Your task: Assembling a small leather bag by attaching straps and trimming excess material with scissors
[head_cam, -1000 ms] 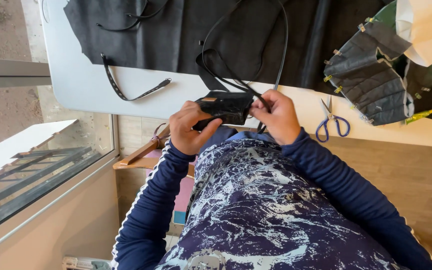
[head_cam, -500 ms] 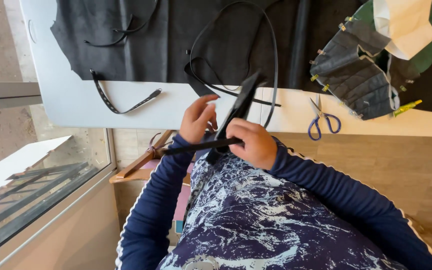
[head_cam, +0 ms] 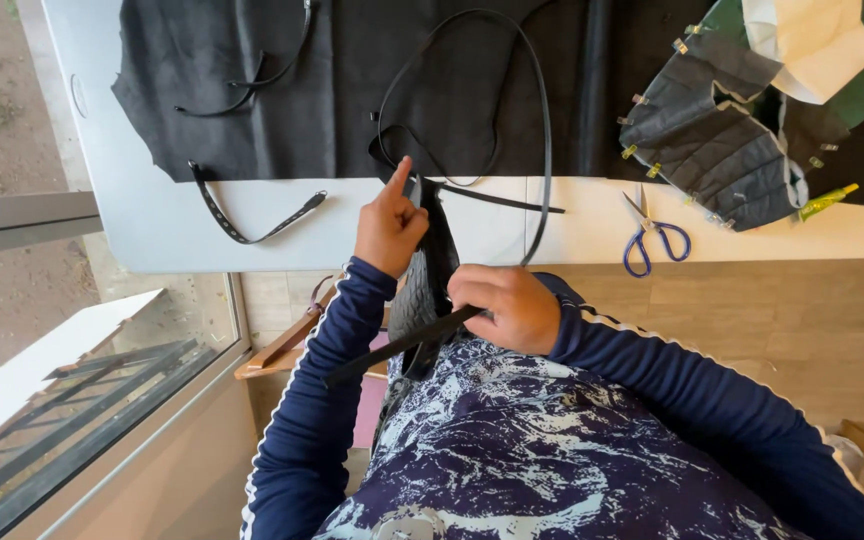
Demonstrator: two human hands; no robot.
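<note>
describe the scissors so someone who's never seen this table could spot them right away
Start at the white table and follow its near edge toward the right end. The scissors lie flat there on bare tabletop, just below the clipped grey quilted piece and left of a small yellow-green tube. Their blue loop handles and metal blades set them apart from the black leather sheet and straps elsewhere.

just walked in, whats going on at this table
A person in a dark blue top holds a black leather piece upright at the white table's edge. The left hand steadies its top, index finger raised; the right hand grips a black strap across it. Blue-handled scissors and a clipped grey leather panel lie nearby.
</note>
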